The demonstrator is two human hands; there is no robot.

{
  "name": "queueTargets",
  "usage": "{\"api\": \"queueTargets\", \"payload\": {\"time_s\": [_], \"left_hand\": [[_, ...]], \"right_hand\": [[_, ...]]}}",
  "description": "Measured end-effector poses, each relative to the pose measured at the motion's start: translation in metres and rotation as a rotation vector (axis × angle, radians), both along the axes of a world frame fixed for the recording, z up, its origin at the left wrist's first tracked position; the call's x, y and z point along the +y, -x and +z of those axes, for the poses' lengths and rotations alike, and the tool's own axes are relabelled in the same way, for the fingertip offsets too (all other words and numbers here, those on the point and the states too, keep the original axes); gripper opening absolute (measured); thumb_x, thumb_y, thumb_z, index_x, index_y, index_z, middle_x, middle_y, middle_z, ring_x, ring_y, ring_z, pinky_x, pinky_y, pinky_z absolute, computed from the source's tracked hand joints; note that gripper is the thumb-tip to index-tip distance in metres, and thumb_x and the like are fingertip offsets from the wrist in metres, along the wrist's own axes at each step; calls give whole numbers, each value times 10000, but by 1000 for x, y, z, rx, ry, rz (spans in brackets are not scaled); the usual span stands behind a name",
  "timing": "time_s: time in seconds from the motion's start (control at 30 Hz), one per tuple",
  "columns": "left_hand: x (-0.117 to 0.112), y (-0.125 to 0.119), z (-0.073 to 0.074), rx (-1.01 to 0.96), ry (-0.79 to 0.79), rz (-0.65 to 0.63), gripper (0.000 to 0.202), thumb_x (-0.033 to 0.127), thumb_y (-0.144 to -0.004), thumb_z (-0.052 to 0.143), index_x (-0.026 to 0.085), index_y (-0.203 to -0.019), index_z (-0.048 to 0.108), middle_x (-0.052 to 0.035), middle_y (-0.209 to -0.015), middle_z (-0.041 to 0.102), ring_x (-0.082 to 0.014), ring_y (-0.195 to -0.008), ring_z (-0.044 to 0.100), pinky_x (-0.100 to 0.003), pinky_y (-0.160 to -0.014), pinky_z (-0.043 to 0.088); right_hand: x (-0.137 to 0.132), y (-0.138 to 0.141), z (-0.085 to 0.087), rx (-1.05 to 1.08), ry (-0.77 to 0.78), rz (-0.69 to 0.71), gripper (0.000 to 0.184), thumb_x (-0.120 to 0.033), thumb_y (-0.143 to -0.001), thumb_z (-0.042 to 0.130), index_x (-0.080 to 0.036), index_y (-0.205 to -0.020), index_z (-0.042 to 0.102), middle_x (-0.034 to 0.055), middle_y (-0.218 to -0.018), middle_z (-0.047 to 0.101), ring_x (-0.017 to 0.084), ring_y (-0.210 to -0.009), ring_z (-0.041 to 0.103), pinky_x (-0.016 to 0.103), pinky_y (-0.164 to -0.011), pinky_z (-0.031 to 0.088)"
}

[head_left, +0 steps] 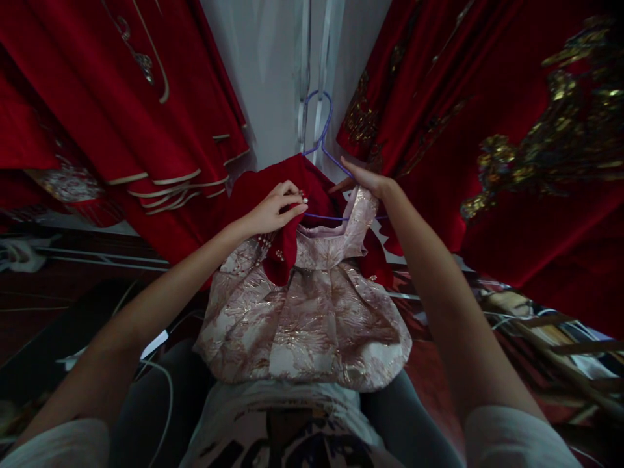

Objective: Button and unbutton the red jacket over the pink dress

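From the lap's (400,416) near edge outward lies a brocade dress (312,325). Left hand (277,209) pinches the red garment (285,250) over it; right hand (366,179), fingers extended, meets the strap, grip undeterminable. Beyond: purple hanger (322,136).

Gap between hanging red cloths (160,123) — hanger (322,138) midway.

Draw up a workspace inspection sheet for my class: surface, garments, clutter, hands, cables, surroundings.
Surface: grey-trousered legs, below the work.
Garments: shiny pale-pink patterned dress; dark-red beaded cloth; purple looped hanger.
Clutter: brown slatted frame with indistinct items, right.
Left hand: pinches the beaded cloth.
Right hand: open, fingers extended, at the dress's shoulder.
Cables: white cable by the left leg.
Surroundings: red hanging cloth with gold sequins, right; red hanging cloth with pale piping, left.
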State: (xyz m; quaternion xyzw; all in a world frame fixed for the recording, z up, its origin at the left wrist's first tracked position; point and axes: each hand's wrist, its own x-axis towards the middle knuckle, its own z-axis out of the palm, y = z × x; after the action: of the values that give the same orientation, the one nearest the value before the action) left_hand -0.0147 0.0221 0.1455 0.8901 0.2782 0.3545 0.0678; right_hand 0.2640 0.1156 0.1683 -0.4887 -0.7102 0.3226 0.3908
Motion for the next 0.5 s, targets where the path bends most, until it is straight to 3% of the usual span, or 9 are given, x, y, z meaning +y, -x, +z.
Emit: {"api": "queueTargets", "payload": {"time_s": [0.1,0.2,0.23,0.3,0.37,0.5], "left_hand": [[6,3,5,-36,-64,137,284,467,-845,583,221,-806,720,-88,-1184,528,-269,-1190,430,-512,-1068,310],[26,8,10,-58,-76,257,189,437,-761,687,258,-758,747,-61,-1361,460,-338,-1341,272,-566,-1112,204],[35,9,10,-39,-57,288,169,421,-747,701,260,-755,751,-54,-1378,451,-345,-1352,257,-574,-1115,187],[51,11,9,26,-12,344,162,402,-747,696,255,-777,758,-53,-1378,448,-345,-1343,277,-576,-1113,184],[62,13,6,104,20,393,196,411,-774,663,249,-821,763,-69,-1356,452,-344,-1320,313,-571,-1102,206],[63,14,5,216,48,453,279,438,-822,603,221,-907,757,-118,-1315,439,-379,-1278,348,-598,-1050,249]], "right_hand": [[-1,2,-5,97,183,-38,319,-462,-846,577,-165,-758,654,47,-657,613,204,-683,618,349,-674,530],[-5,3,-8,218,198,-94,39,-199,-749,614,-181,-775,591,-6,-608,575,146,-559,542,302,-603,493],[-6,3,-8,251,176,-106,122,-140,-702,611,-188,-806,570,-23,-606,565,133,-528,516,290,-576,477],[-7,1,-9,293,76,-117,268,-81,-631,601,-202,-860,529,-37,-644,566,124,-528,507,280,-566,464],[-6,-2,-8,261,-118,-135,325,-73,-593,611,-206,-871,510,-29,-716,580,128,-604,541,280,-614,476],[-4,-25,-5,-40,-461,-295,294,-142,-607,651,-202,-877,552,-17,-730,564,141,-691,549,287,-686,476]]}}
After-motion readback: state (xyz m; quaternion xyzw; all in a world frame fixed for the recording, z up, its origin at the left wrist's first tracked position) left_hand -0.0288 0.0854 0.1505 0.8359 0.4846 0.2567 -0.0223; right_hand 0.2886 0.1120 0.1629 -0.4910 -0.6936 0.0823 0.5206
